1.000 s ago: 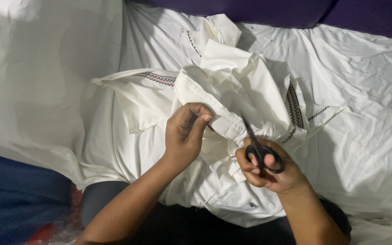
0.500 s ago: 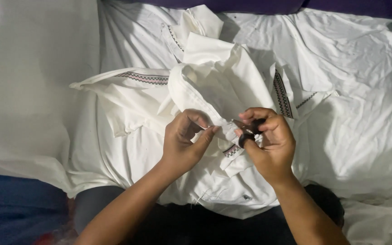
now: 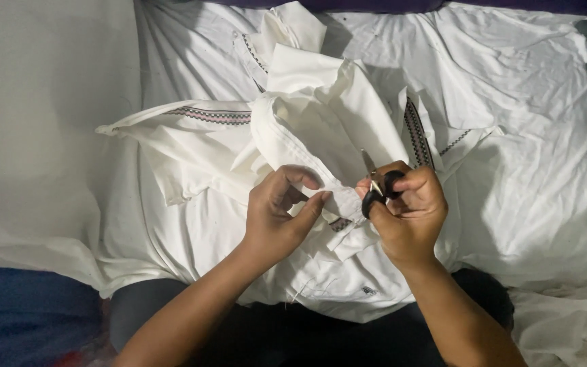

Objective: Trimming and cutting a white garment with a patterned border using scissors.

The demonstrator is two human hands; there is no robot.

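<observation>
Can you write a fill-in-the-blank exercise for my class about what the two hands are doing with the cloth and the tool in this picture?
1. The right hand holds a small pair of ____ with black handles.
2. The left hand pinches a fold of the ____-coloured garment.
3. The embroidered band on the garment lies on the ____ hand's side.

Missing words: scissors; white; left
</observation>
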